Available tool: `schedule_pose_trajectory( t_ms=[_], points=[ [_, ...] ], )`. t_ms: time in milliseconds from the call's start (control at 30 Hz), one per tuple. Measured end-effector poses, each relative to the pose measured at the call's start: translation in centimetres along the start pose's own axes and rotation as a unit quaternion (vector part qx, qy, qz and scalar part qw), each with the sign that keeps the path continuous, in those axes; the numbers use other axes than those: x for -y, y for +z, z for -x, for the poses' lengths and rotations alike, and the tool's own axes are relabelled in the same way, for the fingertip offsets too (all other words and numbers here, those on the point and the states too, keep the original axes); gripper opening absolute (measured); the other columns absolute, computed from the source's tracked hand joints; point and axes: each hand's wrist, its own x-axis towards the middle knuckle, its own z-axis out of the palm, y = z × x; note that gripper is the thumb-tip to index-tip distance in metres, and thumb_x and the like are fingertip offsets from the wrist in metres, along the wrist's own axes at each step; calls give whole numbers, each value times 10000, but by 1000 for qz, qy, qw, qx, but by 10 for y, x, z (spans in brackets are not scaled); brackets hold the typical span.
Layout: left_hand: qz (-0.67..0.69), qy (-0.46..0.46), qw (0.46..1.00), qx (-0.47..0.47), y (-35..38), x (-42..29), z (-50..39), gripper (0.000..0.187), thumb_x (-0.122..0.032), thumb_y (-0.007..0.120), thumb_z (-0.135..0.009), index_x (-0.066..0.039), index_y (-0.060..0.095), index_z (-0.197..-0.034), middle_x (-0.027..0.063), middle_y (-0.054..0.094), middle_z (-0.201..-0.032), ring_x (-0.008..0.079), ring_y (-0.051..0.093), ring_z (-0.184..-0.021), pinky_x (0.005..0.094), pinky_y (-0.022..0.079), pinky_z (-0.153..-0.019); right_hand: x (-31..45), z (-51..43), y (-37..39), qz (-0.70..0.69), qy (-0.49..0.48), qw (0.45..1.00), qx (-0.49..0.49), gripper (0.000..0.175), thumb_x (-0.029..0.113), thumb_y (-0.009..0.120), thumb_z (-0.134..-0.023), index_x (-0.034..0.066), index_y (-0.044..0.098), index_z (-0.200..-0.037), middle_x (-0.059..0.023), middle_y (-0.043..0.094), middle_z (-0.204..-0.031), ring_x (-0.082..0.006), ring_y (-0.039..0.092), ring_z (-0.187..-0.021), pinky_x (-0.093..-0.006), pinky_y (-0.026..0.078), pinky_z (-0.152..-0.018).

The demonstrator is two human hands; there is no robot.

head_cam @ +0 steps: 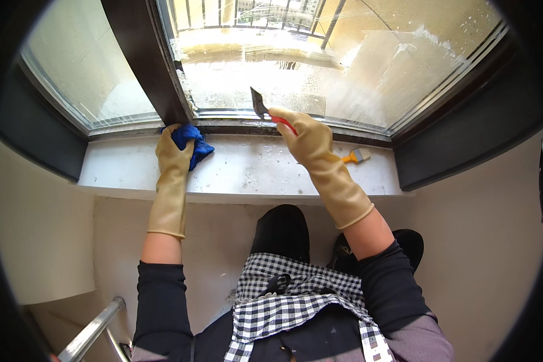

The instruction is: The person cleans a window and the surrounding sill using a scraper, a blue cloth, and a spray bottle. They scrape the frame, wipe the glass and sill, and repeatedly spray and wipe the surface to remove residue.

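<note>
A tan rubber glove covers each of my hands. My left hand [174,147] grips a crumpled blue cloth [193,142] on the white windowsill [235,167], at the foot of the dark window post [140,50]. In my right hand [308,135] is a scraper with a red handle [284,122] and a dark, pointed metal blade [259,104]. The blade points up and away from me, in front of the lower window pane [253,86]; whether it touches the glass I cannot tell. Streaks and whitish residue mark the pane.
A paintbrush with an orange handle [356,156] lies on the sill, right of my right glove. Dark panels [470,122] flank the window recess. At lower left stands a metal ladder rail [92,330]. Beyond the glass is a metal railing [253,20].
</note>
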Motion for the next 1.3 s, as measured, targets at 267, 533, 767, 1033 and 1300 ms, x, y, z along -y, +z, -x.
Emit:
schedule_pose_trajectory(
  t_ms=[267, 533, 767, 1033, 1300],
  points=[
    [6, 2, 1000, -1, 1, 0, 1, 527, -143, 881, -886, -61, 669, -1362, 192, 735, -1331, 373, 690, -1274, 426, 519, -1136, -85, 38, -124, -51, 113, 985, -123, 290, 45, 756, -1006, 39, 779, -1295, -153, 806, -1249, -251, 784, -1155, -329, 639, -1011],
    [-11, 8, 1000, 5, -3, -3, 0, 515, -173, 891, -887, -71, 681, -1346, 188, 736, -1315, 381, 690, -1258, 431, 537, -1111, 9, -45, -7, -109, -57, 989, -85, 273, 202, 795, -1007, 188, 816, -1279, -152, 837, -988, -224, 782, -790, -342, 619, -745],
    [-14, 4, 1000, -5, 0, -1, 2, 511, -166, 884, -892, -67, 675, -1348, 189, 739, -1305, 380, 698, -1242, 440, 542, -1096, -89, 34, -109, -92, 18, 991, -95, 299, 102, 778, -1011, 102, 784, -1309, -142, 819, -1214, -232, 802, -1081, -320, 643, -956],
    [-27, -1, 1000, 3, -1, -6, 2, 516, -154, 863, -914, -64, 650, -1375, 202, 736, -1311, 377, 703, -1248, 429, 533, -1114, -86, 31, -58, -22, 19, 999, -25, 310, 80, 827, -951, 157, 811, -1251, -100, 827, -1171, -228, 810, -1045, -304, 656, -906],
    [-4, 51, 998, -48, 13, 12, 0, 477, -123, 873, -888, -51, 666, -1312, 195, 755, -1229, 383, 725, -1171, 436, 545, -1064, -137, 60, -133, 73, 138, 982, -105, 283, 69, 816, -951, 163, 826, -1218, -89, 828, -1164, -208, 816, -1033, -312, 681, -928]
  ],
)
